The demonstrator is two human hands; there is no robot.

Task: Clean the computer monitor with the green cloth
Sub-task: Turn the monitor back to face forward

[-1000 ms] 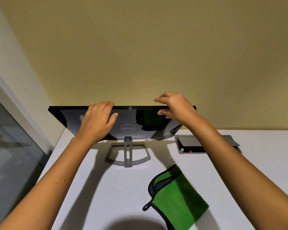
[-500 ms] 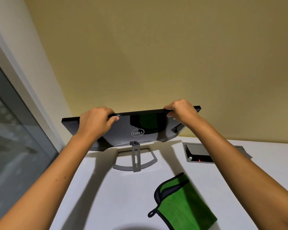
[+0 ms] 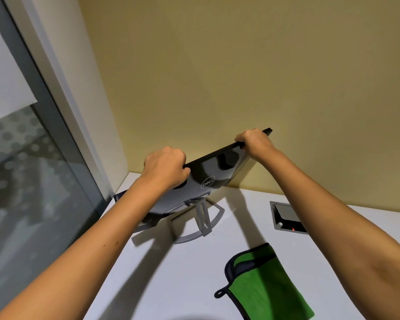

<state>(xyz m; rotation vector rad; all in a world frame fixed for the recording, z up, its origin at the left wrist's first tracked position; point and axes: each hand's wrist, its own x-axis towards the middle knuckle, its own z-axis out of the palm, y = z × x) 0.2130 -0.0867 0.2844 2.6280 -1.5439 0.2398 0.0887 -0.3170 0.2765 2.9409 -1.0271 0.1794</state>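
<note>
- A plain yellow-beige wall (image 3: 240,65) fills the view from 11 to 3 o'clock.
- At 9 o'clock a window (image 3: 28,172) with a grey frame (image 3: 44,93) and dotted frosted glass.
- A white table (image 3: 171,278) spans 5 to 7 o'clock, with a grey recessed socket box (image 3: 286,218) at 3 o'clock.

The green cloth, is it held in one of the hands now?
No, the green cloth lies on the table while both hands grip the monitor.
</note>
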